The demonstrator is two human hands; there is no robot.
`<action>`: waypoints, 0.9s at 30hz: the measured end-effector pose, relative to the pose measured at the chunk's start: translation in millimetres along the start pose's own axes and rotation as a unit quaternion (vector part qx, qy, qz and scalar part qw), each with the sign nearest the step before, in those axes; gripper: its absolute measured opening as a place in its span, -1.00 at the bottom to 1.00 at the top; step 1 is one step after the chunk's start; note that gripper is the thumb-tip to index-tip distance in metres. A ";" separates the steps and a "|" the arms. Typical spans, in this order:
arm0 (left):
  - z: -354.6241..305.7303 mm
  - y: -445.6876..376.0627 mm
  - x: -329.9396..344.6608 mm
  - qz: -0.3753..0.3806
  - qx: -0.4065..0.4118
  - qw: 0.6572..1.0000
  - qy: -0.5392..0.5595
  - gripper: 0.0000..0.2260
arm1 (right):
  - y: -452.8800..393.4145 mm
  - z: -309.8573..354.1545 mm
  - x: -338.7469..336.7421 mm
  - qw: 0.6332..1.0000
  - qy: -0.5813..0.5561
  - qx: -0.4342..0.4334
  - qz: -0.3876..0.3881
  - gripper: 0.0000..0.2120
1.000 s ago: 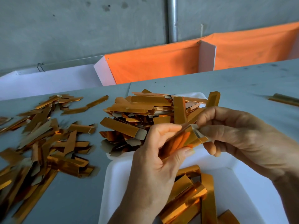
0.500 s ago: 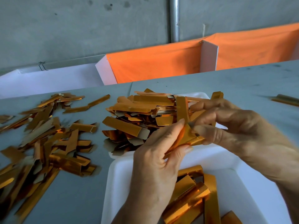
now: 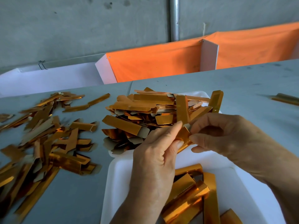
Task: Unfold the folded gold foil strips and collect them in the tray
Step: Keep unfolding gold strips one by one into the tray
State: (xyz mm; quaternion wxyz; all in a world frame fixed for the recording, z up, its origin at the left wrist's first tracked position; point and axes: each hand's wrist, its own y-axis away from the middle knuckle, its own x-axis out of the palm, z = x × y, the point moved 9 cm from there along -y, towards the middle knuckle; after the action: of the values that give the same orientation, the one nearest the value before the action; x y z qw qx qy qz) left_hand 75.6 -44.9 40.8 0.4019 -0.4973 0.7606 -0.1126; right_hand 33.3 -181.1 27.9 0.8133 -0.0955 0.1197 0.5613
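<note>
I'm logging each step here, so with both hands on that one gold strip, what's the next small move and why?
Probably pull the two ends apart to open the fold. The left hand and right hand both pinch one gold strip above the near tray, which holds opened strips; this one still looks creased, so it isn't ready to drop.

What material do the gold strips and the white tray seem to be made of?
The gold strips look like thin card with a shiny metallic foil face: they mirror the light, and their flaps show a dull grey-beige underside. The strip held by the left hand and right hand looks the same. The white tray seems matte foam or plastic, with soft rounded rims; I cannot tell which.
</note>
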 end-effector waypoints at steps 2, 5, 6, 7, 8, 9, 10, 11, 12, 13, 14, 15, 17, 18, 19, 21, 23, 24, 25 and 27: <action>1.3 1.0 3.3 0.027 -0.016 1.000 0.002 -0.58 | 0.4 -0.3 -2.1 1.000 -0.010 0.003 -0.009 -0.94; 4.8 4.2 13.1 0.075 -0.040 0.996 -0.025 -0.42 | 0.5 -0.3 -3.8 1.000 -0.010 0.000 -0.023 -0.94; 5.0 4.5 14.8 0.080 -0.040 0.995 -0.038 -0.40 | 0.2 -0.4 -4.1 1.000 -0.012 0.001 -0.026 -0.93; 4.3 4.4 15.3 0.081 -0.038 0.995 -0.047 -0.41 | -0.1 -0.4 -3.9 1.000 -0.019 0.001 -0.025 -0.92; 2.8 3.9 14.8 0.079 -0.033 0.995 -0.052 -0.43 | -0.1 -0.2 -3.5 1.000 -0.022 0.002 -0.021 -0.92; 0.7 3.0 14.0 0.074 -0.025 0.996 -0.053 -0.46 | 0.0 0.3 -2.6 1.000 -0.022 0.002 -0.013 -0.92; -1.1 2.2 12.9 0.068 -0.017 0.996 -0.052 -0.49 | 0.6 0.5 -2.0 1.000 -0.022 0.003 -0.001 -0.93; -2.3 1.3 11.6 0.061 -0.012 0.997 -0.046 -0.52 | 1.1 -0.1 -1.7 0.999 -0.031 0.008 0.011 -0.93; -3.3 0.6 10.0 0.054 -0.010 0.998 -0.037 -0.53 | 1.8 -0.9 -2.1 0.998 -0.049 0.014 0.019 -0.92; -4.1 0.0 8.5 0.048 -0.010 0.998 -0.027 -0.53 | 2.4 -1.9 -2.9 0.997 -0.071 0.021 0.024 -0.89; -5.1 -0.3 7.5 0.045 -0.010 0.999 -0.019 -0.53 | 2.9 -2.6 -3.6 0.996 -0.085 0.025 0.027 -0.84; -6.4 -0.4 7.8 0.048 -0.006 0.999 -0.012 -0.53 | 3.0 -2.8 -3.9 0.995 -0.088 0.025 0.028 -0.81; -9.3 0.1 11.9 0.067 0.005 0.998 -0.005 -0.53 | 2.6 -3.0 -2.9 0.996 -0.078 0.023 0.033 -0.77; -10.3 0.5 14.5 0.079 0.008 0.997 -0.008 -0.53 | 2.3 -3.7 -1.9 0.996 -0.074 0.024 0.037 -0.77; -11.0 0.6 16.5 0.087 0.010 0.996 -0.012 -0.52 | 1.7 -4.6 -1.3 0.996 -0.071 0.026 0.039 -0.77; -12.1 0.9 18.1 0.093 0.016 0.995 -0.024 -0.53 | 1.2 -7.4 -1.4 0.996 -0.069 0.033 0.044 -0.80; -12.4 1.3 19.2 0.095 0.026 0.994 -0.042 -0.56 | 1.3 -9.6 -1.1 0.995 -0.072 0.036 0.051 -0.81; -12.5 1.5 20.0 0.096 0.033 0.993 -0.055 -0.56 | 1.3 -10.3 -0.4 0.995 -0.075 0.035 0.057 -0.81; -12.5 2.2 21.1 0.099 0.038 0.992 -0.066 -0.56 | 0.9 -11.4 -0.1 0.994 -0.079 0.033 0.062 -0.80; -12.1 3.1 23.4 0.107 0.043 0.991 -0.075 -0.56 | -0.3 -13.5 -1.5 0.993 -0.092 0.031 0.069 -0.79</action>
State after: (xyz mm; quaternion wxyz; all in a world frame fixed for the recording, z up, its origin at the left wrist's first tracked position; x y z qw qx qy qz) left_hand 60.5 -65.9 35.2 0.4884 -0.4025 0.7715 -0.0646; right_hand 31.9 -186.4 15.5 0.7830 -0.0092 0.0679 0.6182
